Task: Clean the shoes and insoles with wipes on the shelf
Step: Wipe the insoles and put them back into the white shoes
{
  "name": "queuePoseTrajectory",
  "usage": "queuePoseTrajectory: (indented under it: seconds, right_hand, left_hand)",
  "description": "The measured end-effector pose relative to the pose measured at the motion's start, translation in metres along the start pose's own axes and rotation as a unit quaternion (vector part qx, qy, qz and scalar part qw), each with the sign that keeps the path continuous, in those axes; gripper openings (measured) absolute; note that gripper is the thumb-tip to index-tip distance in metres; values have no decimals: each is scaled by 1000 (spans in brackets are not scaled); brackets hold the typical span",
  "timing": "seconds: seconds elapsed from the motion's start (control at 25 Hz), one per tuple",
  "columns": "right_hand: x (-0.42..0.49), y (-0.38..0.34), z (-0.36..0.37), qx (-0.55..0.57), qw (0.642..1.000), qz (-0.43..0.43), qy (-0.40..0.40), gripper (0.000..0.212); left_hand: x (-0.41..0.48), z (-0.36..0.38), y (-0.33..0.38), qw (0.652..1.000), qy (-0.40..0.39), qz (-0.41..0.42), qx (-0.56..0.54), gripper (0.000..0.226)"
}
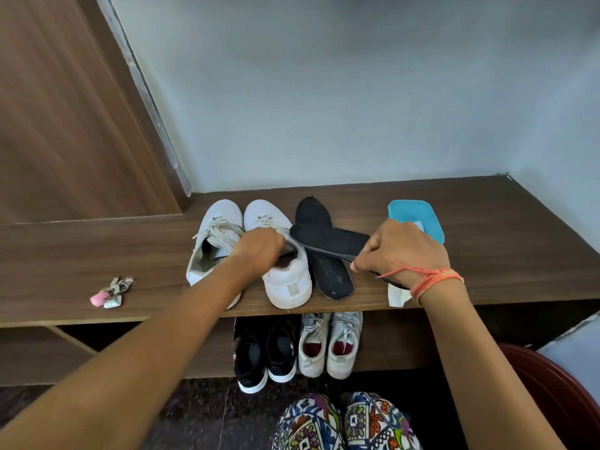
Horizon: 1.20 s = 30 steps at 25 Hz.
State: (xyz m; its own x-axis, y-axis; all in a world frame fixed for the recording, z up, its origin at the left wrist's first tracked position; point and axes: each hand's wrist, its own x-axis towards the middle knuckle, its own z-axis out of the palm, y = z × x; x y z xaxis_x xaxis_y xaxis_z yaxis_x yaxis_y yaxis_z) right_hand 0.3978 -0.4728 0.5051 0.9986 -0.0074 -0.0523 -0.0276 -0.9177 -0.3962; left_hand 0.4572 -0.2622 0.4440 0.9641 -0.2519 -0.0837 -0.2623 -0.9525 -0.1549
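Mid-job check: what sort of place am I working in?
Probably a home entryway shoe nook: a wooden shelf set into a wall corner, black sneakers and grey sneakers stored beneath it, and keys lying on the shelf.

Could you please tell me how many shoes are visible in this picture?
6: two white shoes on the shelf, the left hand gripping one; a black pair and a grey pair below it. More may be hidden under the shelf.
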Motion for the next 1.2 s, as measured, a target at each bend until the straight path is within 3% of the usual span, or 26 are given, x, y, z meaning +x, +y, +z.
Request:
queuePoseTrajectory:
  seconds: [0.08,0.2,0.52,0.96,1.2]
  right_hand:
    - [-3,0,-2,-5,1000,2,-3,28]
    - [-6,2,-3,2,1000,8,-20,27]
    - [-7,15,-9,19,998,26,-55,20]
    - [-7,19,-10,44,996,31,-78,13]
    - [-16,6,-33,18,997,-5,-75,10]
  left_hand:
    - [10,7,4,989,-26,65,127,28]
    - [17,8,5,966,-34,101,234,28]
    - [43,22,10,930,-74,140,332,29]
    - [52,24,9,946,-68,95,302,28]
    - [49,3,-22,999,-14,-28,7,20]
